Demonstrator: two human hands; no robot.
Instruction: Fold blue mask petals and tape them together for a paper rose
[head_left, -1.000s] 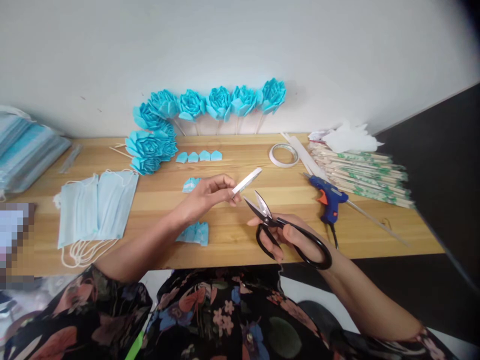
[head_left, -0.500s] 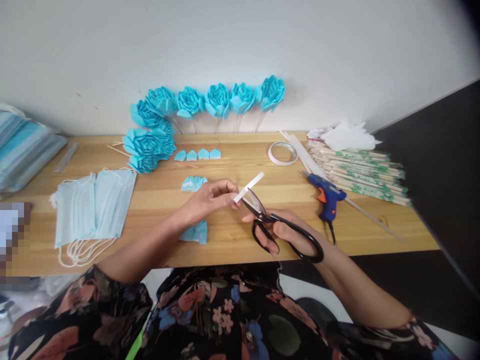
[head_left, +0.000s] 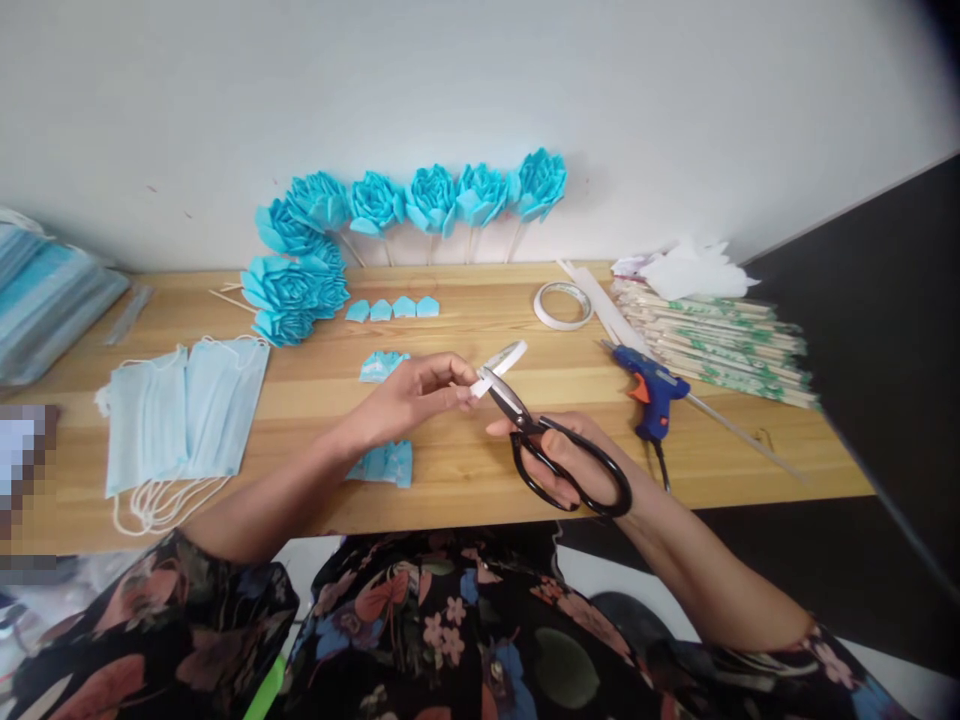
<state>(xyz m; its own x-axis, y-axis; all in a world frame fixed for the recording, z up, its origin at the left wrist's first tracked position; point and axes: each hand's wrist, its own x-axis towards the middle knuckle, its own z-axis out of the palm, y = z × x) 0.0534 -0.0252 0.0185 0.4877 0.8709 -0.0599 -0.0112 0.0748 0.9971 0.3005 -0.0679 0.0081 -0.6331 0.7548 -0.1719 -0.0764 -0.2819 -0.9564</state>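
Between the fingertips of my left hand (head_left: 420, 392) is pinched a narrow white strip (head_left: 507, 356), its free end pointing away to the right. My right hand (head_left: 574, 460) grips a pair of black-handled scissors (head_left: 531, 425). Their blades are nearly closed across the strip, close to my left fingertips. Under my left wrist lies a folded blue piece (head_left: 386, 464), partly hidden by the arm. Another crinkled blue piece (head_left: 382, 366) lies just beyond my left hand.
Blue flowers (head_left: 431, 200) on sticks lean along the wall. Small blue petals (head_left: 394, 308) lie in a row. Face masks (head_left: 187, 415) rest at left. On the right are a tape roll (head_left: 562, 306), a blue glue gun (head_left: 651, 385) and bundled wrapped chopsticks (head_left: 720, 335).
The scissor blades have closed on the white strip, and the handles have come together. The strip's free end has tilted and bends slightly. My left hand stays nearly in place.
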